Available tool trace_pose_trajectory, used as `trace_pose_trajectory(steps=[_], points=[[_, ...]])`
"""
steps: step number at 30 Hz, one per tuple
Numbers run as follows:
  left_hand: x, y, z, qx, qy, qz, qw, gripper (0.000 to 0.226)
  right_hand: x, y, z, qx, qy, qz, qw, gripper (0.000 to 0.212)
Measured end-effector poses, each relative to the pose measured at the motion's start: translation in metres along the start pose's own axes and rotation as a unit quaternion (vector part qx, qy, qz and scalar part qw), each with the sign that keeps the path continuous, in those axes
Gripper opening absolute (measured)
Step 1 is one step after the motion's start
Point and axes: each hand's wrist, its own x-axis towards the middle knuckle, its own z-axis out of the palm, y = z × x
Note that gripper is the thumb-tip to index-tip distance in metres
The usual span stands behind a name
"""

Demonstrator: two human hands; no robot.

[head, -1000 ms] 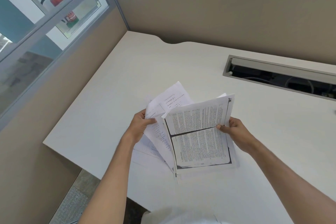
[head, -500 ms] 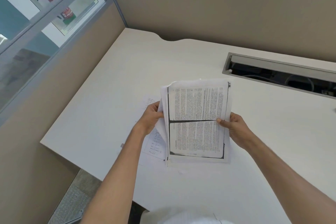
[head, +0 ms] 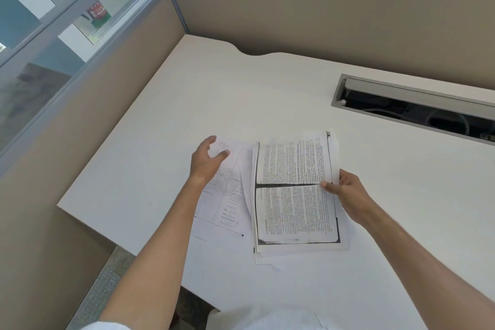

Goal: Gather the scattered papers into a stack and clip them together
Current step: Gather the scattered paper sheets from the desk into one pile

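While right hand (head: 345, 190) pinches stack (head: 294, 193), left hand (head: 206, 161) hovers spread.

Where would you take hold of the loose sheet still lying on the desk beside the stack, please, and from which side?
Probably its far left corner, from the left. The loose sheet lies flat on the desk, its right edge tucked under the stack that the right hand pinches. The left hand hovers open over that free corner, where fingers could slide under and lift.

Right hand (head: 348, 193) pinches paper stack (head: 294, 195); left hand (head: 206, 161) hovers open.
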Motion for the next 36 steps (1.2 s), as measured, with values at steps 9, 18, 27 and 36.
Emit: trace_pose_trajectory(steps=[9, 18, 27, 36], points=[[0.046, -0.009, 0.001, 0.295, -0.048, 0.031, 0.954, 0.087, 0.008, 0.011, -0.003, -0.022, 0.007, 0.031, 0.999, 0.026], [0.073, -0.011, 0.01, 0.339, -0.053, -0.003, 0.939, 0.096, 0.014, 0.018, -0.003, -0.033, 0.03, 0.043, 0.998, 0.027], [0.078, -0.014, 0.013, 0.333, -0.071, -0.007, 0.94, 0.062, 0.017, 0.025, -0.004, -0.056, 0.038, 0.052, 0.996, 0.025], [0.045, -0.038, -0.016, 0.028, 0.008, -0.135, 0.99, 0.077, 0.009, 0.03, -0.01, -0.22, 0.024, 0.004, 0.975, 0.031]])
